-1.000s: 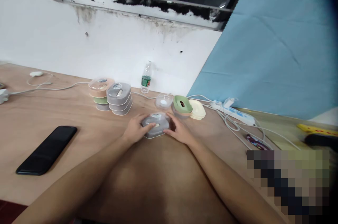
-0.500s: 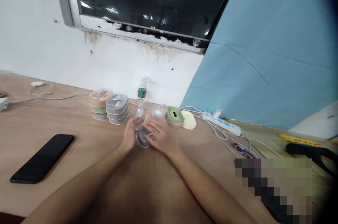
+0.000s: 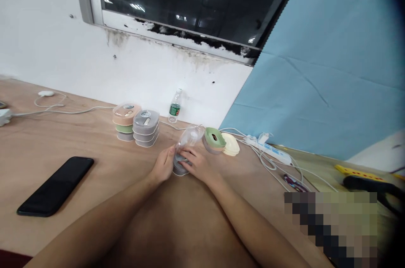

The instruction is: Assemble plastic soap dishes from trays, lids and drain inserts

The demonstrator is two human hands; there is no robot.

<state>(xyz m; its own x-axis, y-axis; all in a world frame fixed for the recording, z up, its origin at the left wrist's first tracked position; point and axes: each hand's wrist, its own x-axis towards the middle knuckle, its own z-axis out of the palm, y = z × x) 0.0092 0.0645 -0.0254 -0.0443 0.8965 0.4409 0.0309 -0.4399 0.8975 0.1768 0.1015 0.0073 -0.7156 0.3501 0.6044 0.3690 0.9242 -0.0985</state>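
A small grey box [image 3: 180,171] with a rounded outline rests on the table between my hands. My left hand [image 3: 163,165] is closed at its left side, fingertips on the edge of a clear plastic lid [image 3: 178,150]. My right hand [image 3: 198,165] reaches over the box from the right, its fingers bent on the lid and hiding part of the box top. The lid lies low against the box; whether it is seated cannot be made out. Just behind is more clear plastic [image 3: 194,132], its outline overlapping the lid.
Stacked lidded boxes [image 3: 146,129] in grey, green and peach stand to the left. A green piece [image 3: 214,136] on a stack and cream pieces [image 3: 230,145] sit at right. Behind are a bottle [image 3: 174,108] and a power strip [image 3: 268,150] with cables. A black phone [image 3: 56,186] lies left.
The clear lid, held tilted up above the grey box before, has come down onto it. Both hands have closed in around the box. The view has shifted slightly.
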